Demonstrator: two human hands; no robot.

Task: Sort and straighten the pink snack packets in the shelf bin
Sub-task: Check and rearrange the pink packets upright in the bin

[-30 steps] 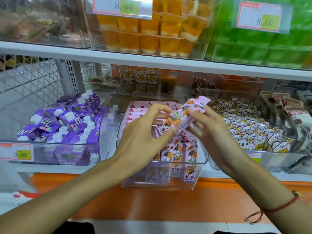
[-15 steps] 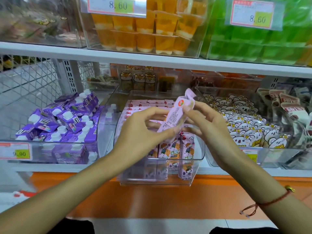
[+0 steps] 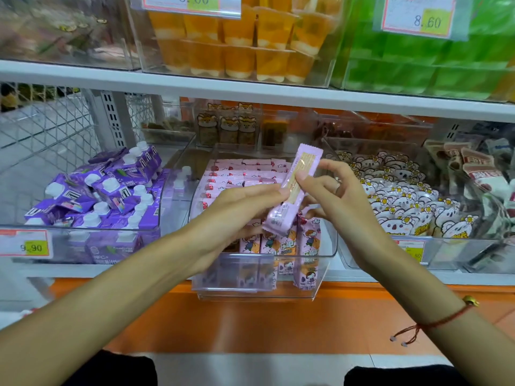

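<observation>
Shop shelf, middle of the frame: clear bin (image 3: 320, 270) of pink packets. One packet (image 3: 292, 192) held just above, long way tilted upper right. Left hand (image 3: 237, 210) pinching low, right hand (image 3: 327, 188) pinching higher, both equally near.

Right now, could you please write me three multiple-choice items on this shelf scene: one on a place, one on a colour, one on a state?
1. The bin left of the pink-packet bin holds: A purple cartons B green cups C koala packets
2. The wrist string on the right hand is: A blue B red C white
3. The lifted pink packet is: A lying in the bin B on the floor C held by both hands, left hand included

A: cartons fill that bin. B: string is red. C: both hands pinch it.
</observation>
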